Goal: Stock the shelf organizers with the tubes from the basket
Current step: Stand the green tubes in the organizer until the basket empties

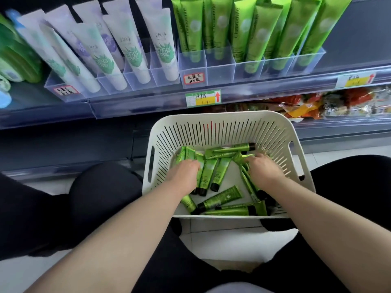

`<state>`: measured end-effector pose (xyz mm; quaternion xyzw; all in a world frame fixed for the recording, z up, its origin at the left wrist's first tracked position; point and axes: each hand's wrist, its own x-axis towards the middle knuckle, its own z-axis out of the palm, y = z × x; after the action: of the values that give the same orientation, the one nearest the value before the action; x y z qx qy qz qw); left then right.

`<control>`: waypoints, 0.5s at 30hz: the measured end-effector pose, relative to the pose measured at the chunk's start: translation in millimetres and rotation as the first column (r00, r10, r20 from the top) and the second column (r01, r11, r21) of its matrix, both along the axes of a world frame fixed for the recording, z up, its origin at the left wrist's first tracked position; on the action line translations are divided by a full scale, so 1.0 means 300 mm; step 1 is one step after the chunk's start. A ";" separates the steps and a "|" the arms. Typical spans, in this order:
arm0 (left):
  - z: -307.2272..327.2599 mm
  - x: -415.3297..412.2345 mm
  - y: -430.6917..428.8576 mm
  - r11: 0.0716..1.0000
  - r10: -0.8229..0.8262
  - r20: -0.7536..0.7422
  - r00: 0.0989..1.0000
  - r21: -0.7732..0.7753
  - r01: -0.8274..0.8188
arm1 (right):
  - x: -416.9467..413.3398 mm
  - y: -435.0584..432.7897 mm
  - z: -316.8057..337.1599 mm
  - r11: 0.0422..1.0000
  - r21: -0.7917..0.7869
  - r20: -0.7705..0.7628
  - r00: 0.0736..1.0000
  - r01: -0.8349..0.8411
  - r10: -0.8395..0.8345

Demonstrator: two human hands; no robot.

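Observation:
A white slatted basket [222, 117] stands on the floor between my knees, below the shelf. Several small green tubes [222, 197] with black caps lie loose on its bottom. My left hand [184, 174] reaches into the basket's left side, fingers curled down over a bunch of tubes. On the right side my right hand [262, 168] curls over another cluster of tubes; the fingertips of both are hidden. On the shelf above, a clear organizer [220, 66] holds tall green tubes [258, 32] standing in its compartments; one front compartment near its left end shows none.
A second clear organizer [110, 83] to the left holds white and lilac tubes [135, 51]. Green bottles [14, 58] stand at the far left. Price labels [203, 98] hang on the shelf edge. Packaged snacks [330, 102] fill the lower shelf at right.

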<state>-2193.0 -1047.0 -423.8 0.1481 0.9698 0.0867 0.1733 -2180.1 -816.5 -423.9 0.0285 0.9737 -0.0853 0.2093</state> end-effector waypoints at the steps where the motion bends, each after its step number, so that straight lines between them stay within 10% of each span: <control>1: -0.012 0.006 0.010 1.000 0.003 0.017 1.000 0.006 -0.003 | 0.006 -0.005 -0.014 1.000 -0.001 0.043 0.999 0.028 -0.028; 15: -0.081 -0.003 0.025 0.998 -0.058 0.063 0.996 -0.032 0.060 | 0.023 -0.024 -0.165 0.988 -0.081 0.230 0.966 0.135 -0.113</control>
<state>-2194.0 -1039.5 -448.2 0.1711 0.9605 0.0698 0.2082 -2173.3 -823.6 -473.4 0.0888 0.9348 -0.1409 0.3136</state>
